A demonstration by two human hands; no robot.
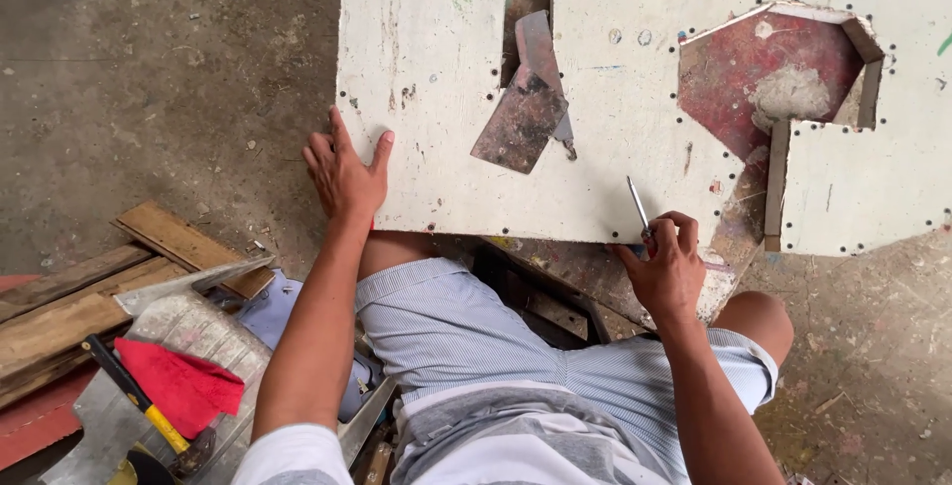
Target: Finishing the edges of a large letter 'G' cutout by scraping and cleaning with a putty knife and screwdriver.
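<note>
A large white-painted board (436,78) with cut-out shapes and rows of small nails lies in front of me over my knees. My left hand (344,176) rests flat on its near left corner, fingers spread. My right hand (666,269) grips a thin metal tool (638,207) at the board's near edge, its tip pointing up onto the white surface. Two rusty putty knives (526,108) lie on the board between my hands, near a dark slot.
A red cut-out with a lump of grey filler (790,94) sits at the board's right. On the left floor lie wooden planks (89,287), a red cloth (177,384), a yellow-handled hammer (139,401) and metal sheets. Concrete floor all around.
</note>
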